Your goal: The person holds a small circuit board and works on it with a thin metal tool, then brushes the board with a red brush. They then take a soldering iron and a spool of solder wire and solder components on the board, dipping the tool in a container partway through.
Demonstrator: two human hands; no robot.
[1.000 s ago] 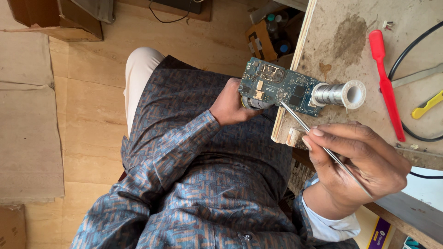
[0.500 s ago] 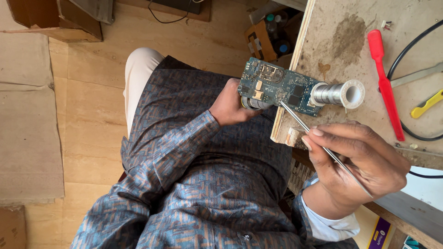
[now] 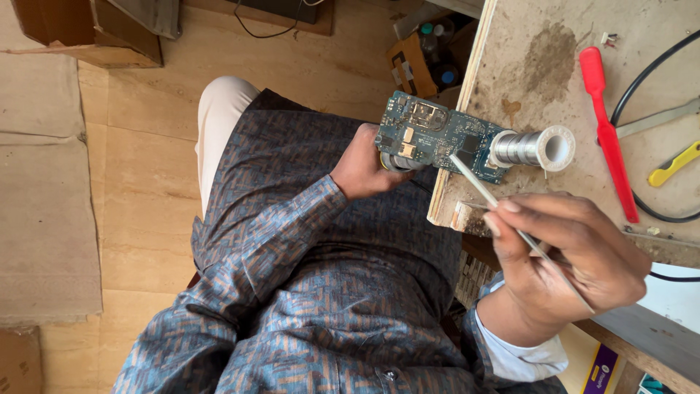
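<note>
Blue-green and crowded with small silver and gold parts, the rectangular circuit board (image 3: 437,136) is held just off the near edge of the worktop (image 3: 539,44), tilted slightly, its far end overlapping the worktop's edge. Nearest the camera, the right hand (image 3: 565,263) has its fingers (image 3: 525,211) closed around a thin silvery metal tool (image 3: 503,208), gripped like a pen, whose pointed tip rests on the board's upper face near its middle. The left hand (image 3: 362,164), reaching out of a patterned blue and brown sleeve (image 3: 277,233), has its fingers wrapped around the board's near end from below, where a rounded grey part shows under the board. Just beyond the board, touching or nearly touching its far end, a spool of silver solder wire (image 3: 529,148) lies on its side on the stained, pale worktop. Farther along lie a red plastic prying tool (image 3: 607,131), a black cable (image 3: 642,95) curving past it, a flat grey metal tool (image 3: 656,120) and a yellow-handled tool (image 3: 674,164), all well apart from the board. Below the worktop, the wooden floor (image 3: 146,168) shows a cardboard box with bottles (image 3: 426,55) and a beige mat (image 3: 44,197) to the side.
</note>
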